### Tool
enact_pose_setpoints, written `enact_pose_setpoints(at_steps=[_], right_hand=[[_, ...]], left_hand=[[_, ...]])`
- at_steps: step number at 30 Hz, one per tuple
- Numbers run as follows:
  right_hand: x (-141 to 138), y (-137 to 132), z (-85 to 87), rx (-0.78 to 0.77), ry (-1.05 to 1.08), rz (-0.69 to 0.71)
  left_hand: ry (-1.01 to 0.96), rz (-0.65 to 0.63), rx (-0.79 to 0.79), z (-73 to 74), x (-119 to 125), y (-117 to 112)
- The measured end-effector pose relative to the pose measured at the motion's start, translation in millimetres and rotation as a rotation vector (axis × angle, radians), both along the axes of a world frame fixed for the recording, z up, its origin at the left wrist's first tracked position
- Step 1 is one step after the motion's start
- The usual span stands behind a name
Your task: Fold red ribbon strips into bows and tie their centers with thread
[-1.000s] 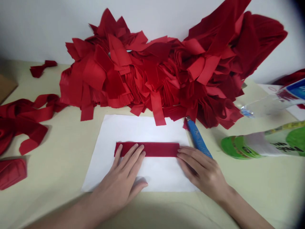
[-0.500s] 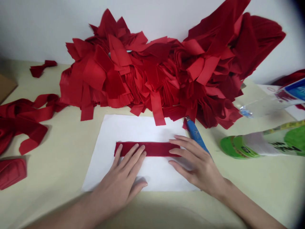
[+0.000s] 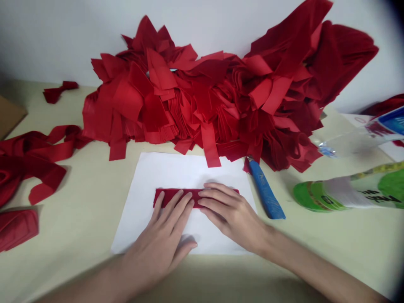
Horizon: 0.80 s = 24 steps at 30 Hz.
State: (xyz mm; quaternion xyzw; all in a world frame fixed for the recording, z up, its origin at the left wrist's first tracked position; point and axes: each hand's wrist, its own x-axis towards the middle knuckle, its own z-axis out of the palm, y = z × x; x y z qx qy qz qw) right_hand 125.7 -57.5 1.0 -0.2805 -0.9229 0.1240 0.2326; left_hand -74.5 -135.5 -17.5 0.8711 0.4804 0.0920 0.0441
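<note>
A dark red fabric strip (image 3: 168, 194) lies flat across a white sheet of paper (image 3: 176, 172) on the table. My left hand (image 3: 162, 235) rests flat with its fingers stretched out on the strip's left half. My right hand (image 3: 230, 214) lies flat on the strip's right half, fingers straight and pointing left, its fingertips almost touching those of the left hand. Neither hand grips anything. Most of the strip's right part is hidden under my right hand.
A big heap of red fabric pieces (image 3: 221, 92) fills the back of the table against the wall. A blue utility knife (image 3: 265, 191) lies right of the paper. Green-and-white plastic packaging (image 3: 344, 189) is at the right, loose red strips (image 3: 31, 155) at the left.
My right hand has slid left along the strip, from its right end to its middle. My left hand has stayed in place.
</note>
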Motion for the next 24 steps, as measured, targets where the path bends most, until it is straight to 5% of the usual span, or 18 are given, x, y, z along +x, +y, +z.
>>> enact_pose_setpoints(at_steps=[11,18,24], right_hand=[[-0.1,-2.9,0.5,0.013,0.001,0.004],[45.7,-13.2,3.6,0.073,0.086,-0.300],[66.8,-19.4,-11.7,0.041,0.065,-0.323]], left_hand=[[0.002,-0.009,0.015,-3.5,0.0,-0.1],[0.057,-0.023,0.023,-4.4,-0.5,0.5],[0.032,-0.016,0.009,-3.6,-0.3,0.1]])
